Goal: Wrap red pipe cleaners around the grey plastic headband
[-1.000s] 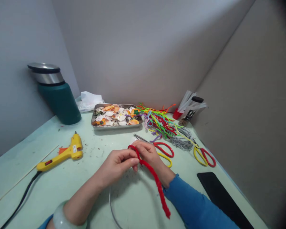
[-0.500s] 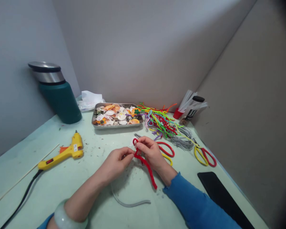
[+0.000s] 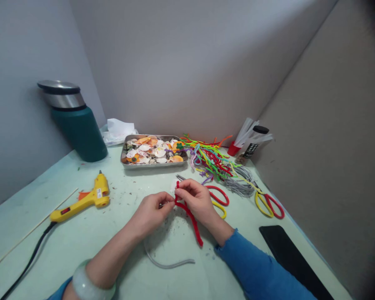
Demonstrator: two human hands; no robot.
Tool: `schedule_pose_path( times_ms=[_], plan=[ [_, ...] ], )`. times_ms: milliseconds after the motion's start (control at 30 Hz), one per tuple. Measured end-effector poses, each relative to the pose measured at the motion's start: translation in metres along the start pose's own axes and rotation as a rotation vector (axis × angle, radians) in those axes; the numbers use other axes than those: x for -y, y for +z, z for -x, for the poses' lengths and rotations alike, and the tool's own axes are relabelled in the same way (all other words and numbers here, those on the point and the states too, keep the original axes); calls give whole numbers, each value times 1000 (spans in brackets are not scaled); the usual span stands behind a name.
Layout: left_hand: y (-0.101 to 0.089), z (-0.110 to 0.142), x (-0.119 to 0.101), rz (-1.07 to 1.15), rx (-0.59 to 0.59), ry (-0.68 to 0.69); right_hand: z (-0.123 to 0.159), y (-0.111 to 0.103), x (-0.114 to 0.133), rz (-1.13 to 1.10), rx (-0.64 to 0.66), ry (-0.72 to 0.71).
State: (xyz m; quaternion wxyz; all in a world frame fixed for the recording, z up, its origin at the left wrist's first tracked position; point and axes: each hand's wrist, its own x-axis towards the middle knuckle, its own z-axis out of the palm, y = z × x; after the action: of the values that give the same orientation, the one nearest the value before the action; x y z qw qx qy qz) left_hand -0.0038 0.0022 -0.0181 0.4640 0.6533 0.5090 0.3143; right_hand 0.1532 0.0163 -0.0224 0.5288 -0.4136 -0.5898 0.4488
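A red pipe cleaner (image 3: 192, 218) is held between my two hands above the middle of the table. My right hand (image 3: 198, 200) pinches its upper part, where a short end stands up above the fingertips. The longer tail hangs down toward the table, below my right palm. My left hand (image 3: 154, 212) is closed, its fingertips pinching at the bend of the red pipe cleaner. A grey wire (image 3: 171, 266) curves below my hands; its upper end passes behind my left wrist, and I cannot tell where it ends. Scissors (image 3: 218, 196) with red and yellow handles lie behind my right hand.
A metal tray (image 3: 153, 166) of shells stands at the back, beside a heap of coloured pipe cleaners (image 3: 211, 160). A yellow glue gun (image 3: 81, 204) and teal bottle (image 3: 79, 129) are left. More scissors (image 3: 268, 205) and a black flat object (image 3: 295, 260) lie right.
The loop at the top of the red pipe cleaner now looks narrower, like an upright end. Its hanging tail has swung slightly left. Both hands stay nearly in place.
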Motion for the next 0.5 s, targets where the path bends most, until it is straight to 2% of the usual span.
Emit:
schedule_pose_path(
  times_ms=[133,233,367,500],
  plan=[
    [1,-1,5,-9,-10,38,7,5,10,205,29,-205],
    [0,-2,6,9,-50,30,10,7,13,276,22,-304],
    [-1,-1,3,95,-163,-37,12,6,11,372,55,-370],
    [-1,-1,-1,332,-168,-151,17,5,8,534,182,-537]
  ],
)
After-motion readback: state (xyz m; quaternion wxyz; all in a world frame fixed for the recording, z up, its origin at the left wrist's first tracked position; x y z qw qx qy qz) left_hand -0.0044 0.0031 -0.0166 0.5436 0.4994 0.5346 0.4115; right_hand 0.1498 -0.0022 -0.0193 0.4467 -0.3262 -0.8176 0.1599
